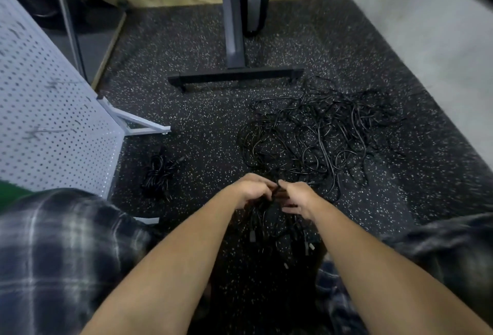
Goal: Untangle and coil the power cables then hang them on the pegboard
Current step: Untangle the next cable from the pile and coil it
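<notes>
A white pegboard (pixel 50 121) stands at the left of the speckled floor (pixel 202 147), with a black cable tangle (pixel 320 131) sprawled right of centre. A small coiled cable (pixel 157 174) lies near the pegboard's foot. Nearest the person, the left hand (pixel 253 190) and right hand (pixel 298 197) both pinch a cable bundle (pixel 269 217) hanging between them.

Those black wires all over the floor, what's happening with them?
A person is kneeling on the speckled floor, working both hands on a bunch of black cables: the left hand and right hand pinch strands together, plugs dangling below. A big tangled pile still lies ahead. One small coiled bundle sits beside the white pegboard, which looks to have no cables hanging on it yet.
</notes>
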The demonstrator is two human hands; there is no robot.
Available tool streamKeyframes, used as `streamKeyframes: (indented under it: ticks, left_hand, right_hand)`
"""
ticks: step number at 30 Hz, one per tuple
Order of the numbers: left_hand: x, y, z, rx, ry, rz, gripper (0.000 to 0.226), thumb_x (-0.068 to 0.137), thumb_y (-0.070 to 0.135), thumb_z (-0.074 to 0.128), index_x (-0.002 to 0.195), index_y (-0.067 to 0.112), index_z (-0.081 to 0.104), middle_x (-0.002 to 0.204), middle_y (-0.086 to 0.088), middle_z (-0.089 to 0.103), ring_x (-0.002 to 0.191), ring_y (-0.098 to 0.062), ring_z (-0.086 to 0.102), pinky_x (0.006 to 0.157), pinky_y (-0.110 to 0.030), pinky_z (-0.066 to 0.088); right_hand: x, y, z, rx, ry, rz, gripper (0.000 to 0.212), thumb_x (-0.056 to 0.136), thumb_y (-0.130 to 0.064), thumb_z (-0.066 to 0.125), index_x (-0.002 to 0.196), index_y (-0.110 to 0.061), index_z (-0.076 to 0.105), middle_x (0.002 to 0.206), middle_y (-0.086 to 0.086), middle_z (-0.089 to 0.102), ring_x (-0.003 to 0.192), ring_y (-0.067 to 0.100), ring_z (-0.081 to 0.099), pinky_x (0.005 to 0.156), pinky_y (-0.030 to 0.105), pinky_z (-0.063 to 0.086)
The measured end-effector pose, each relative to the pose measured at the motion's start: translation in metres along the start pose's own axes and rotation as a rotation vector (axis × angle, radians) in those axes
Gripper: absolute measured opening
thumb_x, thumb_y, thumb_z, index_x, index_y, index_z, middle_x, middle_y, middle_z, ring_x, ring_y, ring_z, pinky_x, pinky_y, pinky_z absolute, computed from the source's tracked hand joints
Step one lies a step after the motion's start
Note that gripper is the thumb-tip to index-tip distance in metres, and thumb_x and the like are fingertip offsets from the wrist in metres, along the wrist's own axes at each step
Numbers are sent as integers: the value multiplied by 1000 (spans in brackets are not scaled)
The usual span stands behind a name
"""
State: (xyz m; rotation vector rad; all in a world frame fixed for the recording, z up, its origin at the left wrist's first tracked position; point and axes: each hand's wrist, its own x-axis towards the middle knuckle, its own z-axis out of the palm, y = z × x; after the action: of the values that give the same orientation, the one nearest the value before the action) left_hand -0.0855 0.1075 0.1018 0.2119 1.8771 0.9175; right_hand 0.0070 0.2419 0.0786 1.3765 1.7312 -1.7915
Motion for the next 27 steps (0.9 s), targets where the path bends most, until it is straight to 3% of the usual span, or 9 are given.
streamKeyframes:
  ticks: [3,6,10,15,19,21,23,25,27]
  left_hand:
    - [-3,-7,7,108,32,40,44,83,-5,66,116,22,79,119,-2,75,114,-20,66,106,-32,52]
    - [6,-26,19,170,93,40,41,84,-3,64,115,19,79,120,-4,76,113,-20,68,107,-33,53]
    - [19,-49,26,183,176,26,28,90,5,68,113,17,77,122,-5,74,117,-21,67,109,-30,50]
    - [29,-67,33,233,201,27,43,92,5,70,135,11,64,119,-7,66,110,-21,63,95,-28,51]
    - [47,-81,44,261,170,-11,49,92,6,70,140,14,60,127,-6,66,103,-16,59,85,-22,45]
    - [52,-88,45,279,176,-6,47,93,6,70,139,14,61,120,-4,66,100,-16,60,82,-21,45]
    - [54,-94,44,280,204,-6,44,93,6,70,136,13,63,110,-1,64,95,-16,61,76,-20,46]
    - [56,-99,41,283,224,-30,41,94,5,68,134,13,63,107,0,62,91,-16,61,71,-22,49]
    - [56,-101,41,289,229,-58,45,95,5,67,138,14,62,113,-2,64,92,-17,62,78,-28,55]
  right_hand:
    - [-11,6,-3,-113,1,-31,26,105,-29,59,119,-9,69,119,13,73,104,26,70,73,35,58]
    - [-15,20,-14,-445,81,-97,22,101,-20,56,109,-20,76,112,7,74,104,28,72,80,36,57]
    - [0,47,-31,-581,196,-31,25,97,-10,57,111,-11,78,112,13,74,101,30,71,88,36,60]
    - [21,85,-38,-794,187,58,26,95,-14,61,117,-3,71,116,13,70,106,30,68,78,28,51]
    - [36,110,-33,-831,126,136,27,91,-20,73,110,-4,63,92,8,66,81,21,67,74,28,51]
    - [41,123,-28,-849,135,130,47,91,-25,77,127,-5,54,120,13,62,105,27,66,92,35,54]
    - [43,131,-23,-895,171,79,46,94,-26,74,129,-6,52,133,16,56,122,34,60,100,41,52]
    - [46,132,-22,-889,179,35,37,94,-23,70,124,-7,57,127,15,59,117,33,62,96,40,54]
    - [47,130,-24,-812,166,15,30,93,-21,67,120,-7,63,117,14,65,106,31,66,91,39,58]
